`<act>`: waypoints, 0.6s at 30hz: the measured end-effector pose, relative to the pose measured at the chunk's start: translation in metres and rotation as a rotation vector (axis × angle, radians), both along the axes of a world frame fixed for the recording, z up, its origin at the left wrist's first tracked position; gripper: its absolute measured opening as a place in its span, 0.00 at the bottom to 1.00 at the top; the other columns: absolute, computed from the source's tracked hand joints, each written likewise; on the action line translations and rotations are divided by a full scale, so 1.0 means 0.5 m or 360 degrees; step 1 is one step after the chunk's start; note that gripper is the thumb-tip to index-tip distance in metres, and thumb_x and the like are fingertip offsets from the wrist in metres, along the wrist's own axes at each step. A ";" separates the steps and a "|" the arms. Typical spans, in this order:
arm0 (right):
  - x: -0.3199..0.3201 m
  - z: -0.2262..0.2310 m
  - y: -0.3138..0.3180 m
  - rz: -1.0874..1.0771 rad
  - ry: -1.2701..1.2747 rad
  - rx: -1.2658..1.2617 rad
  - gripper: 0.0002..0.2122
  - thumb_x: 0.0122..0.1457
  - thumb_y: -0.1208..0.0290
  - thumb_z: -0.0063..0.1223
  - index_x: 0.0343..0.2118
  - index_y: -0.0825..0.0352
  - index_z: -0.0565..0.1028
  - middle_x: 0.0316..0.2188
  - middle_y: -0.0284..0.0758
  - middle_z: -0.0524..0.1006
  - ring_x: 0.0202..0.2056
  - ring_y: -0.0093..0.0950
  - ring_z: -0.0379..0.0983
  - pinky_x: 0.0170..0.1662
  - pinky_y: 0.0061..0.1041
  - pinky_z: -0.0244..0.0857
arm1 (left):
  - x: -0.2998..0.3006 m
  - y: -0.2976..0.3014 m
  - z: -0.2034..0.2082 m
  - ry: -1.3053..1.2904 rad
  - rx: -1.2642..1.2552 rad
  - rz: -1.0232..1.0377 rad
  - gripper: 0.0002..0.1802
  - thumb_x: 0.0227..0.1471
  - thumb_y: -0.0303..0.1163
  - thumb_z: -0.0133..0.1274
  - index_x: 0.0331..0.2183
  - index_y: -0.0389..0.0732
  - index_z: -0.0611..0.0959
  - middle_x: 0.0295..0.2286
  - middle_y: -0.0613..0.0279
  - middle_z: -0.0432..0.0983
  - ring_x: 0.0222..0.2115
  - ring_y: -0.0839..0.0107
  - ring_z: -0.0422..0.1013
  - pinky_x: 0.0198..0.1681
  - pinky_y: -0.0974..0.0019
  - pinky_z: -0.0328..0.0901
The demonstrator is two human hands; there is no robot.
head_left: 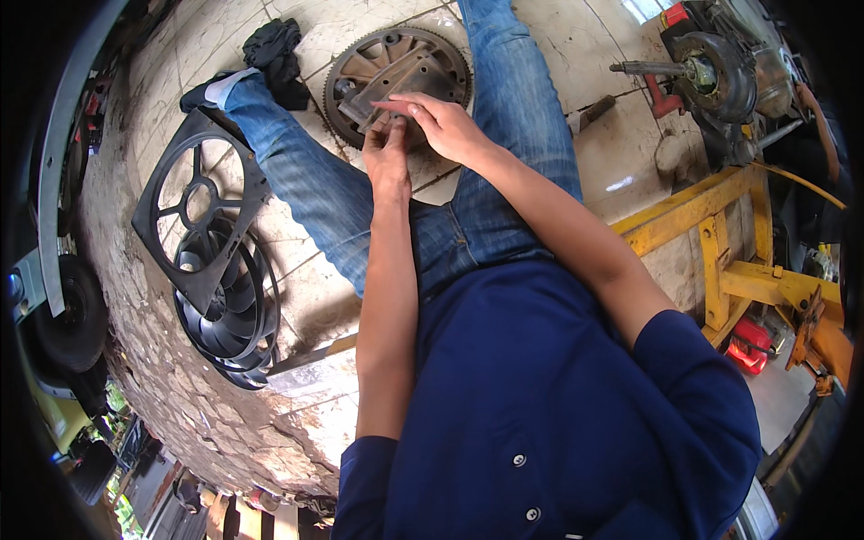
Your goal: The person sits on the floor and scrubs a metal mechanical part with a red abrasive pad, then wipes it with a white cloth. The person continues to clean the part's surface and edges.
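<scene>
A round metal flywheel (339, 67) with a toothed rim lies on the floor between my legs. On top of it rests a flat grey-brown metal plate (419, 79) with holes. My right hand (445, 128) is over the plate, its fingers closed on a thin reddish strip (389, 105) that looks like sandpaper. Just beneath that strip, my left hand (388, 155) has its thumb and fingers pinched together at the near edge of the plate. What lies in that pinch is hidden by the fingers.
A black fan shroud (192, 144) leans over a black fan (225, 315) at left. Dark cloth (274, 56) lies beyond my left foot. A wooden-handled tool (594, 112), a gearbox-like assembly (711, 76) and a yellow steel frame (711, 216) are on the right.
</scene>
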State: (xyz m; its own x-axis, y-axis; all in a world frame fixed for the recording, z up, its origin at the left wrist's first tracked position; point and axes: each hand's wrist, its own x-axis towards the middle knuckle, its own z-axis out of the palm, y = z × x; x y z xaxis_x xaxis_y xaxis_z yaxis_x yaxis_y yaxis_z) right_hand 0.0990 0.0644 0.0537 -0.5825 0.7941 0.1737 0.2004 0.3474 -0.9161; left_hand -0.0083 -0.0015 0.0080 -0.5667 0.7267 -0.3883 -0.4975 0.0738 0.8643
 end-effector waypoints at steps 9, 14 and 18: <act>0.008 -0.017 0.007 -0.0026 0.0004 -0.0156 0.14 0.66 0.70 0.40 0.52 0.60 0.72 0.43 0.42 0.78 0.43 0.37 0.76 0.46 0.30 0.68 | -0.001 -0.006 0.003 -0.0385 0.0088 -0.0116 0.11 0.59 0.26 0.49 0.43 0.32 0.74 0.36 0.57 0.75 0.35 0.68 0.76 0.41 0.67 0.73; 0.003 -0.026 0.001 0.0035 0.0078 -0.0386 0.15 0.67 0.67 0.39 0.53 0.61 0.72 0.47 0.38 0.77 0.47 0.32 0.74 0.49 0.27 0.66 | -0.009 -0.011 -0.032 -0.0375 0.0040 -0.0095 0.08 0.58 0.25 0.51 0.40 0.33 0.75 0.35 0.58 0.75 0.34 0.69 0.76 0.40 0.69 0.73; 0.009 -0.039 0.007 0.0143 0.0016 -0.0500 0.16 0.67 0.65 0.40 0.55 0.62 0.71 0.48 0.39 0.77 0.48 0.28 0.73 0.52 0.26 0.64 | -0.007 -0.009 -0.034 -0.0281 -0.0017 -0.0065 0.06 0.58 0.24 0.51 0.38 0.33 0.75 0.34 0.59 0.74 0.33 0.69 0.76 0.39 0.68 0.74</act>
State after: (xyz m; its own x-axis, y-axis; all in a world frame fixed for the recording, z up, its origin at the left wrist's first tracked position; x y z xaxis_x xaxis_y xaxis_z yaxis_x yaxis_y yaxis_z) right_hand 0.1034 0.0678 0.0343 -0.6520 0.7553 -0.0655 0.1723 0.0635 -0.9830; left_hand -0.0118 -0.0060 -0.0090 -0.4591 0.7431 -0.4868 -0.6381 0.1054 0.7627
